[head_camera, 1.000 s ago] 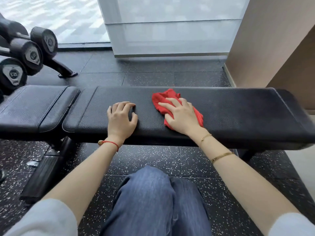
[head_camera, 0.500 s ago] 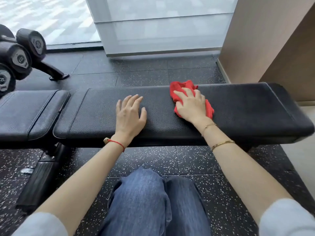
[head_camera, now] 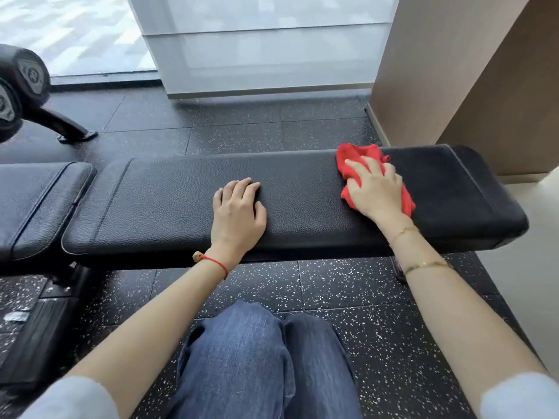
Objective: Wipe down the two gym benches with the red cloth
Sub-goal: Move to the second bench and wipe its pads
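Bright daylight from the window (head_camera: 75,31) ahead; sharp centre, wide-angle bending and soft blur at edges.

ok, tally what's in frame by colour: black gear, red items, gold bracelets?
Black: 4: long padded bench pad, shorter seat pad, 2 dumbbell heads
Red: 2: crumpled cloth, cord bracelet
Gold: 2: bracelets
Total: 8
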The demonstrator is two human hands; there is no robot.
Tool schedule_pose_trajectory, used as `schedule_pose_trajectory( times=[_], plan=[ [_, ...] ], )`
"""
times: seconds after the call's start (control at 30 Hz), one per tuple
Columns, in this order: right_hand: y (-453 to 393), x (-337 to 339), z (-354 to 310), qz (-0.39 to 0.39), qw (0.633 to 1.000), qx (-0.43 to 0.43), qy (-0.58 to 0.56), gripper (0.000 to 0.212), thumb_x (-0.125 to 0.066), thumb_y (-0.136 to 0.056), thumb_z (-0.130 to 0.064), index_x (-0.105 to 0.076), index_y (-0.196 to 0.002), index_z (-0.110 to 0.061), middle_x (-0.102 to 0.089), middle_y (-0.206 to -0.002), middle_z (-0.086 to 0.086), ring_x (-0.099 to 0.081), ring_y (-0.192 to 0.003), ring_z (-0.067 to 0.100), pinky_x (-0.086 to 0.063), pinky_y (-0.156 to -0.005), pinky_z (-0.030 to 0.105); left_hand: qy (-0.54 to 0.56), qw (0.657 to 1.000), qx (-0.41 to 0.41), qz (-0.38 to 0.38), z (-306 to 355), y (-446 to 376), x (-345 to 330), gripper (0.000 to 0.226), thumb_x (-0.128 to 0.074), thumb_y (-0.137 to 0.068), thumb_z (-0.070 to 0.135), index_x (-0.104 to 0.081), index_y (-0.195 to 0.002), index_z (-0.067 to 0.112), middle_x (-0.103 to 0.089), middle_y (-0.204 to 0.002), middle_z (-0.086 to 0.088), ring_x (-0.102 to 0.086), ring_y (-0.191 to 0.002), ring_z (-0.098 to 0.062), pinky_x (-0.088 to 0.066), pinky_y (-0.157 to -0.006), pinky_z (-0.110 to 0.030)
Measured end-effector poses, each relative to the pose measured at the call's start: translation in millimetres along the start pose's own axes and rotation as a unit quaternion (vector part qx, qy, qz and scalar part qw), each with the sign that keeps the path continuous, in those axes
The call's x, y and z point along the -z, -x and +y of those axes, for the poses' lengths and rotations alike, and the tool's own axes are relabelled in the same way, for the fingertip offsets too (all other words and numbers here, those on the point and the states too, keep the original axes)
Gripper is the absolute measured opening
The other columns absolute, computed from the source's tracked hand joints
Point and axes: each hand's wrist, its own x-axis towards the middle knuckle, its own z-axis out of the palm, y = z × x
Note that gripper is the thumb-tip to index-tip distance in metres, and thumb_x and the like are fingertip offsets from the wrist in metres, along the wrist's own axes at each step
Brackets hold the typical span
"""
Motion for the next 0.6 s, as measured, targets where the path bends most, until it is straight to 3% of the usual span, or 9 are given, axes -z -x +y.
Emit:
schedule_pose_trajectory(
  times=[0.1,0.23,0.37,0.47,0.6],
  plan=[
    [-18,-5,-27,-0.026,1.000,0.011,0.002,0.044,-0.045,-0.094,-0.036,-0.049,-0.138,-0.037,-0.038,-0.151,-0.003,-0.033,-0.130,0.038,-0.025,-0.110,0.043,-0.005,1.000,0.004,0.004,0,0,-1,0.042,-0.049,-0.094,0.025,-0.056,-0.134,0.013,-0.053,-0.143,-0.004,-0.041,-0.135,-0.026,-0.026,-0.116,-0.046],
    [16,-13,-70,-0.040,0.990,0.133,-0.011,0.047,-0.048,-0.090,-0.036,-0.051,-0.136,-0.040,-0.043,-0.147,-0.006,-0.039,-0.124,0.032,-0.028,-0.106,0.040,-0.005,1.000,0.009,0.005,1,-1,0,0.042,-0.050,-0.092,0.025,-0.058,-0.132,0.014,-0.054,-0.142,-0.003,-0.043,-0.134,-0.026,-0.027,-0.116,-0.046],
    [62,-10,-58,-0.033,0.975,0.220,-0.027,0.048,-0.048,-0.087,-0.038,-0.052,-0.135,-0.041,-0.047,-0.145,-0.009,-0.042,-0.124,0.030,-0.031,-0.105,0.042,-0.005,1.000,0.009,0.003,0,0,0,0.042,-0.051,-0.093,0.024,-0.057,-0.133,0.014,-0.054,-0.143,-0.004,-0.042,-0.135,-0.026,-0.027,-0.116,-0.046],
    [65,-2,-26,-0.002,0.980,0.194,-0.031,0.047,-0.047,-0.086,-0.038,-0.054,-0.133,-0.042,-0.049,-0.143,-0.012,-0.043,-0.122,0.027,-0.031,-0.103,0.039,-0.003,1.000,0.004,0.002,-1,1,-1,0.042,-0.050,-0.094,0.024,-0.056,-0.134,0.013,-0.053,-0.144,-0.005,-0.041,-0.136,-0.027,-0.026,-0.117,-0.047],
    [34,3,8,0.021,0.998,0.056,-0.013,0.045,-0.050,-0.091,-0.033,-0.052,-0.135,-0.041,-0.045,-0.147,-0.009,-0.039,-0.126,0.031,-0.027,-0.107,0.040,-0.009,1.000,0.003,0.001,0,2,-2,0.043,-0.049,-0.095,0.024,-0.055,-0.135,0.012,-0.052,-0.145,-0.005,-0.040,-0.136,-0.027,-0.025,-0.117,-0.047]
  ],
)
